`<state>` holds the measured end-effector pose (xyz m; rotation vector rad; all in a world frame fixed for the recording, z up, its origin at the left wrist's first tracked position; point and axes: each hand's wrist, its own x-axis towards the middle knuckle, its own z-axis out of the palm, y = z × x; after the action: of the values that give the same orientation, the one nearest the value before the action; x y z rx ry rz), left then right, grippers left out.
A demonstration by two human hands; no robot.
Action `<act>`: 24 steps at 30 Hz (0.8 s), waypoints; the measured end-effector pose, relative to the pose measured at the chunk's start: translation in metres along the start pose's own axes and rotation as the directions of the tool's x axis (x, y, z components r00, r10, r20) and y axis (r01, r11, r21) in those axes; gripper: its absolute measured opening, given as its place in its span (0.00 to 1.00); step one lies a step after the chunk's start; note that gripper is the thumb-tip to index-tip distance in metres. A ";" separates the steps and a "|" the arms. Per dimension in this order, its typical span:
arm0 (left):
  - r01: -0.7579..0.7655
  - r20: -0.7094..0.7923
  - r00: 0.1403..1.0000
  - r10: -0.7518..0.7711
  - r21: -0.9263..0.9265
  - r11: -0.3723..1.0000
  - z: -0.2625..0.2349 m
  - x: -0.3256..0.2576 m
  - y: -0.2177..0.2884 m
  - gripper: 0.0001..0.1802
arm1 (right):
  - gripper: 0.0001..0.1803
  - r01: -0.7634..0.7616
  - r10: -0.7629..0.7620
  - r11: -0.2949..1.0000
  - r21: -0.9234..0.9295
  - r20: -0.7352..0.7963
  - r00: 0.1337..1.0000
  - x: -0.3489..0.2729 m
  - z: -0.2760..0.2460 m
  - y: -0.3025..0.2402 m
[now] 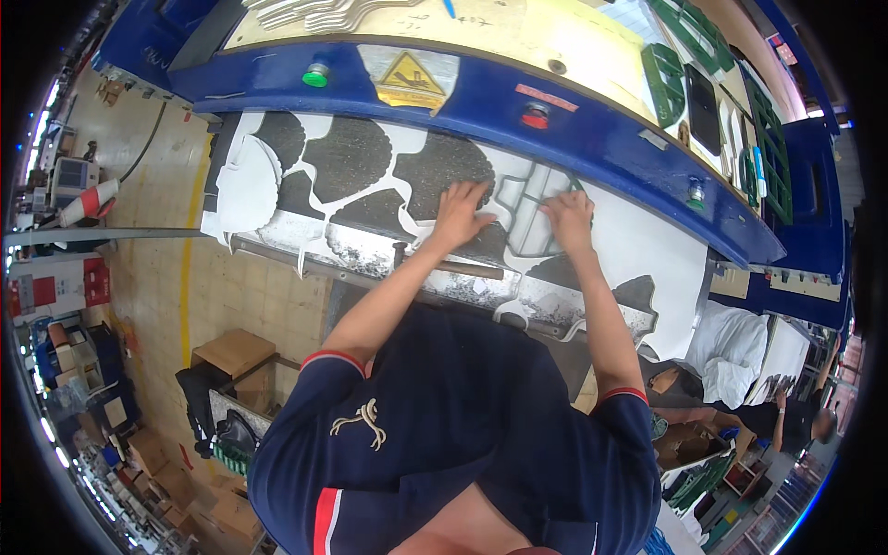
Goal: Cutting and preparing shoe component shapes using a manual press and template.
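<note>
A cutting die (532, 211), a grey-green metal frame with inner bars, sits on a white sheet (638, 259). My right hand (569, 220) curls its fingers over the die's right edge. Just left of the die, my left hand (458, 217) rests with fingers apart, near the sheet's cut edge and the dark cutting board (444, 171). Large rounded openings in the sheet bare this board. A hammer (462, 269) with a wooden handle lies along the front of the bed, below my left hand.
A blue press beam (499, 97) spans behind the sheet, with a green button (316, 75) and a red button (535, 116). Stacked white cut pieces (324, 14), green dies (664, 85) and a phone (704, 109) lie on top. Another person (786, 421) is at far right.
</note>
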<state>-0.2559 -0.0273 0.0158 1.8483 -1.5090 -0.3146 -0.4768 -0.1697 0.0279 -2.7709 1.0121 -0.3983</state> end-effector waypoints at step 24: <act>0.020 0.160 0.987 -0.020 0.000 1.000 0.016 0.032 -0.026 0.35 | 0.46 -0.348 0.344 0.827 0.441 0.092 0.934 -0.068 -0.016 0.060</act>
<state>-0.2370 -0.0617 -0.0045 1.8753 -1.5971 -0.4832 -0.5685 -0.1721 0.0157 -2.1222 1.2113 -0.4920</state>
